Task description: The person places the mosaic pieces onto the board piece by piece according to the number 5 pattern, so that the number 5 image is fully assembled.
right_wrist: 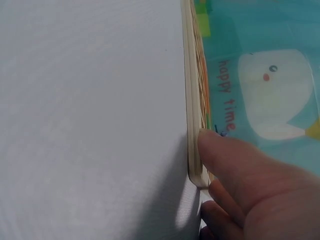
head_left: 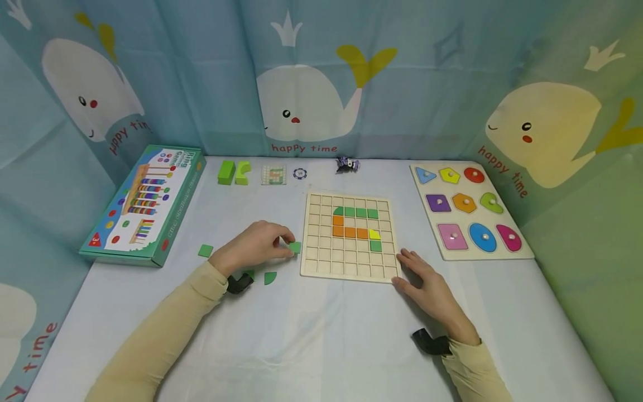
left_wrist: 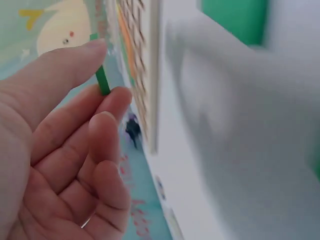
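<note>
Between thumb and fingertips my left hand [head_left: 258, 244] pinches a small green square tile [head_left: 295, 247], held on edge in the left wrist view. It is at the left rim of a wooden grid board [head_left: 321, 254]. On the board's squares lie a row of green tiles [head_left: 361, 213], several orange tiles [head_left: 350, 232], a yellow tile [head_left: 374, 234] and a green one below it. My right hand [head_left: 427, 282] rests at the board's near right corner, thumb [right_wrist: 220, 150] against the rim and fingers along the side.
Loose on the table lie a green square [head_left: 205, 250], a green quarter-round tile [head_left: 270, 277] and another green piece partly hidden by the left wrist. Behind are green blocks [head_left: 226, 172], a pattern card [head_left: 273, 175], a chip [head_left: 300, 173], a boxed game [head_left: 145, 206] and a shape puzzle [head_left: 472, 218].
</note>
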Demonstrator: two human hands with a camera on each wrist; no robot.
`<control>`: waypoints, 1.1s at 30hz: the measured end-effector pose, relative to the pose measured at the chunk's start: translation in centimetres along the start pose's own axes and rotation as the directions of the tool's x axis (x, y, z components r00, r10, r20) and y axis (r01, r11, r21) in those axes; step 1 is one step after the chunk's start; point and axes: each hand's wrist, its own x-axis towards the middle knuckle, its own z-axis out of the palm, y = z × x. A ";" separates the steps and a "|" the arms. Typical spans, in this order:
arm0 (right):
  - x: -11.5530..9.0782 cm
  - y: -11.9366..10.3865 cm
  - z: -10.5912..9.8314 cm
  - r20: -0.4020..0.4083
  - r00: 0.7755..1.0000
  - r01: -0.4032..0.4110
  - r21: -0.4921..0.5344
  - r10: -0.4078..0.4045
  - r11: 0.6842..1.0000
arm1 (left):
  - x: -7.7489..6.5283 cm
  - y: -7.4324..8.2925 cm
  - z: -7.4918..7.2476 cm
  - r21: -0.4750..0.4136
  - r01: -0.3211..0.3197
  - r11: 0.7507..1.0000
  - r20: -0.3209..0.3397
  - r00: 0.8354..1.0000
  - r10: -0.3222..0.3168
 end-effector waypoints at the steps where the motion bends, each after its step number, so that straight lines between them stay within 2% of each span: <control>1: 0.0 0.0 0.0 0.000 1.000 -0.004 -0.001 0.004 1.000 | 0.3 0.4 0.0 0.004 -0.008 1.000 -0.004 1.000 0.008; 10: 0.0 0.2 0.2 -0.009 1.000 0.014 -0.001 -0.014 1.000 | 3.0 3.5 0.9 0.061 -0.119 0.991 -0.005 0.993 0.120; 21: 0.0 0.2 0.1 -0.007 1.000 0.001 -0.002 -0.001 1.000 | 6.5 7.2 2.9 0.118 -0.191 0.974 0.012 0.982 0.191; 24: 0.0 0.2 0.0 -0.003 1.000 -0.001 -0.001 0.001 1.000 | 7.6 8.1 3.7 0.136 -0.190 0.972 0.014 0.982 0.190; 33: 0.0 0.3 0.1 -0.013 1.000 0.021 0.009 -0.021 1.000 | 10.0 10.2 6.3 0.300 -0.223 0.928 0.068 0.975 0.213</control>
